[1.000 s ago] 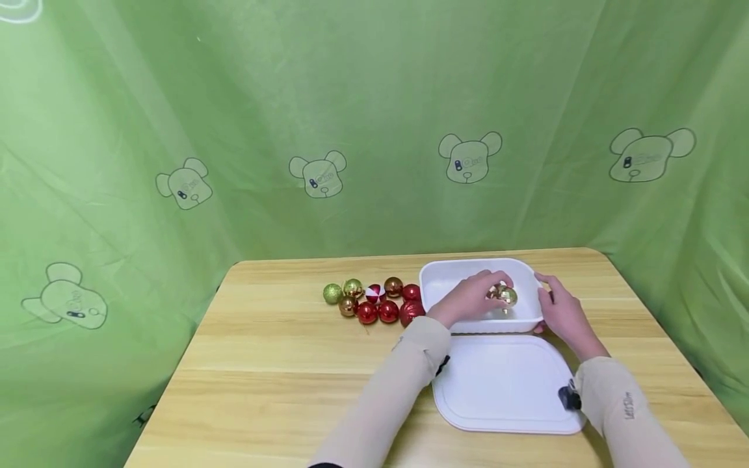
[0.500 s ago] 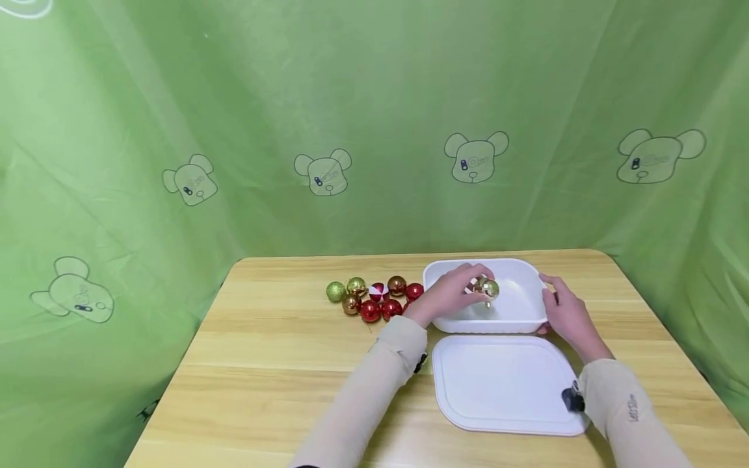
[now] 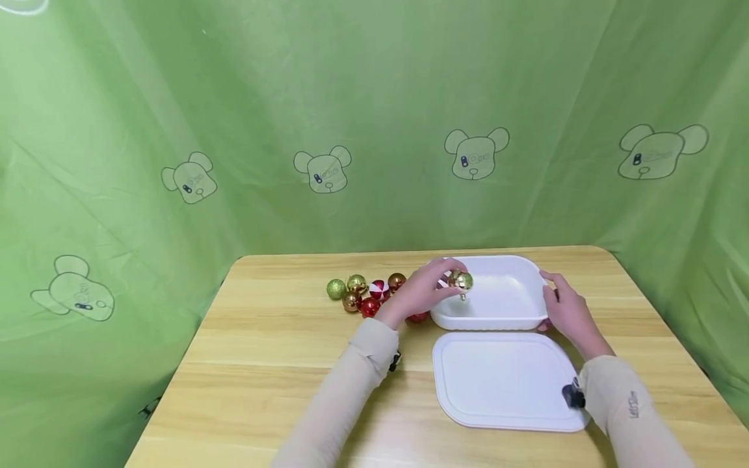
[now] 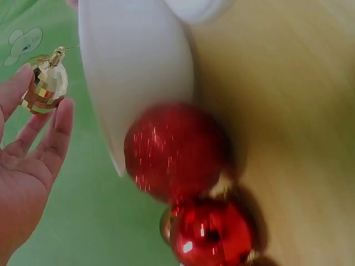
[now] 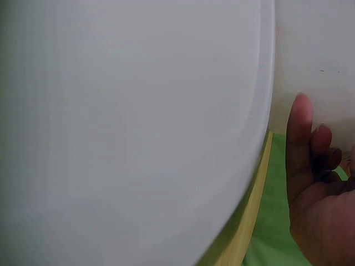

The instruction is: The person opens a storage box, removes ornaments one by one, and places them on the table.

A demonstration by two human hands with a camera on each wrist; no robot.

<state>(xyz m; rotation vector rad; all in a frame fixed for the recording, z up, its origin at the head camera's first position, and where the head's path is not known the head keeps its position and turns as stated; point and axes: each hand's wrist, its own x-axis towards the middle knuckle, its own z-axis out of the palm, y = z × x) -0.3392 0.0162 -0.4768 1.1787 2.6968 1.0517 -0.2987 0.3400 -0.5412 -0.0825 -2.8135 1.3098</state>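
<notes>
My left hand (image 3: 422, 290) pinches a gold mirror-tiled bauble (image 3: 460, 280) over the left end of a white plastic box (image 3: 506, 296). Its hanging cap and thread show in the left wrist view, where thumb and fingertips grip the bauble (image 4: 47, 86) from either side. At the box's right end, my right hand (image 3: 572, 318) holds the rim and side wall. The right wrist view shows that hand (image 5: 324, 205) against the box's outer wall (image 5: 319, 55). Left of the box lie several baubles, among them a red glittery one (image 4: 172, 152) and a shiny red one (image 4: 213, 235), partly behind my left hand in the head view.
A flat white lid (image 3: 506, 383) lies on the wooden table (image 3: 281, 364) in front of the box. At the left end of the bauble group sit a green glitter bauble (image 3: 336, 289) and a red-and-white one (image 3: 378, 289). Green cloth (image 3: 386, 78) hangs behind the table.
My left hand has carried the gold bauble leftward, from the right part of the box to its left end. The right hand keeps its hold on the box, which has barely shifted.
</notes>
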